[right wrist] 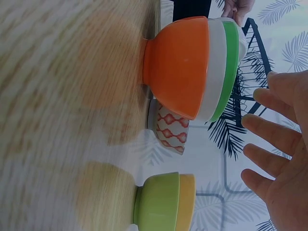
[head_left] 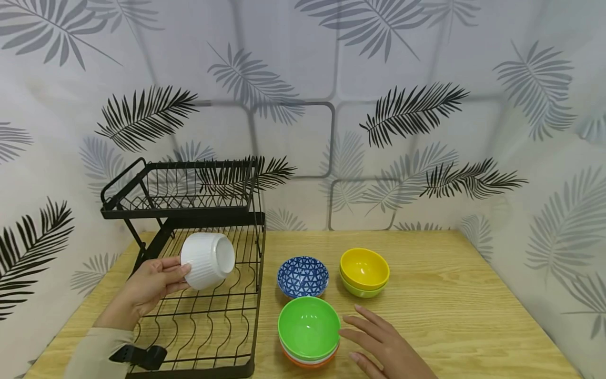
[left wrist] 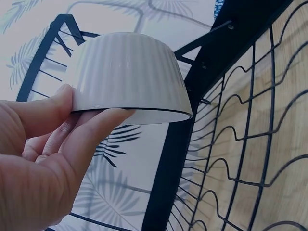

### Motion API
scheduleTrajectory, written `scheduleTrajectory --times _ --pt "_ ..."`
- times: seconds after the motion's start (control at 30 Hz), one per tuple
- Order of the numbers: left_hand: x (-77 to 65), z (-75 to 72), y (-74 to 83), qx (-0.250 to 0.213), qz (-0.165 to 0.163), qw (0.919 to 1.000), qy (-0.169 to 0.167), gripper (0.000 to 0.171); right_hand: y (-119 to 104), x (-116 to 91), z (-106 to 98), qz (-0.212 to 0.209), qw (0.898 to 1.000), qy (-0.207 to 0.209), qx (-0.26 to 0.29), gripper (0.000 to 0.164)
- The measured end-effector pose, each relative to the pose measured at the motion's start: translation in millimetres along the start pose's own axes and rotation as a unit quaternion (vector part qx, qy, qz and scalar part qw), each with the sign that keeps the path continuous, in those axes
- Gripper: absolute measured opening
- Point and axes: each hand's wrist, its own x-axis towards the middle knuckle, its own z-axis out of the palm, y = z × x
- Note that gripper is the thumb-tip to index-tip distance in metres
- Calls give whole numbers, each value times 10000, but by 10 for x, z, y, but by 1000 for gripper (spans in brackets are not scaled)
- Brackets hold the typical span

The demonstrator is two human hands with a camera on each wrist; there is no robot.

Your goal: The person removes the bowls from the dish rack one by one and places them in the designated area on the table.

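Note:
A white ribbed bowl point(head_left: 203, 263) is tipped on its side over the lower tier of a black dish rack point(head_left: 258, 316). My left hand point(head_left: 153, 284) pinches its rim between thumb and fingers; in the left wrist view the bowl point(left wrist: 127, 72) shows a dark rim line. My right hand point(head_left: 379, 342) has its fingers spread beside a stack with a green bowl point(head_left: 310, 326) on top. From the right wrist view, an orange bowl point(right wrist: 175, 62) forms the bottom of that stack, with a white one between. The right hand holds nothing.
Behind the stack sits a blue-and-white patterned bowl point(head_left: 303, 276). To its right, a yellow bowl point(head_left: 364, 267) nests in a lime green bowl point(head_left: 362, 291) on the wooden table point(head_left: 450, 295). The rack's raised upper tier point(head_left: 177, 210) stands at the back left, before a leaf-patterned backdrop point(head_left: 412, 200).

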Motion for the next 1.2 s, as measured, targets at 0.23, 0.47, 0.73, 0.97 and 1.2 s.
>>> scheduleTrajectory --times 0.23,0.47,0.73,0.97,1.2 --pt "-71 79 105 232 161 9996 -93 57 -6 5 -9 42 10000 -24 -55 36" --pt "-168 188 200 446 197 9986 -199 56 -3 -1 -2 37 10000 -3 -73 35" --pt "-305 291 281 878 265 9955 -252 54 -24 6 -20 137 9998 -78 -96 39" --pt "-430 457 366 1773 570 9825 -66 45 -33 16 -33 165 9996 0 -249 40" --pt "-529 656 440 2375 855 9673 245 37 -28 8 -34 183 9995 51 -246 40"
